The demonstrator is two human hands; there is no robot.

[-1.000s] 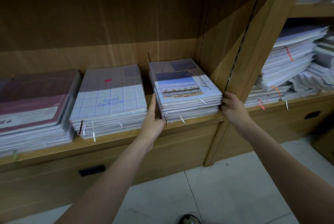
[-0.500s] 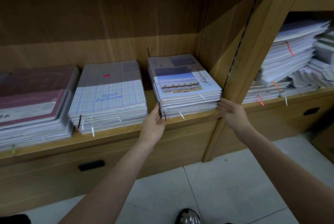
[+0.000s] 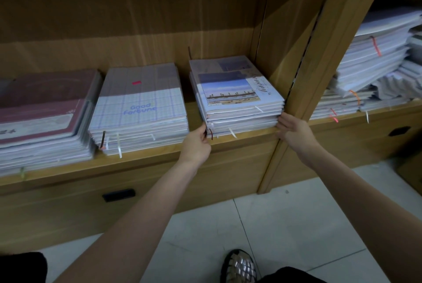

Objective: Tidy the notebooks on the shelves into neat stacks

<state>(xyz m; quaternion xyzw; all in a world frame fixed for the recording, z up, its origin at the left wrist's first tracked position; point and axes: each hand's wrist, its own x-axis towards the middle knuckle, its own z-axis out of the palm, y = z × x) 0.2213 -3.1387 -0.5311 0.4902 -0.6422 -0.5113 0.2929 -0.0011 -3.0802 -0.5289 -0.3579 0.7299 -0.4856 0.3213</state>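
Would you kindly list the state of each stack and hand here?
Landscape-cover stack: fairly squared, held at both front corners.
Good Fortune stack: slightly fanned, untouched.
Maroon stack: splayed.
Right-bay piles: messy, leaning.
Left hand: gripping corner.
Right hand: gripping corner.

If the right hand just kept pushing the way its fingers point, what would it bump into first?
The right hand already touches the front right corner of the sky-picture notebook stack. Pushing on, it would likely press that stack toward the shelf's back wall.
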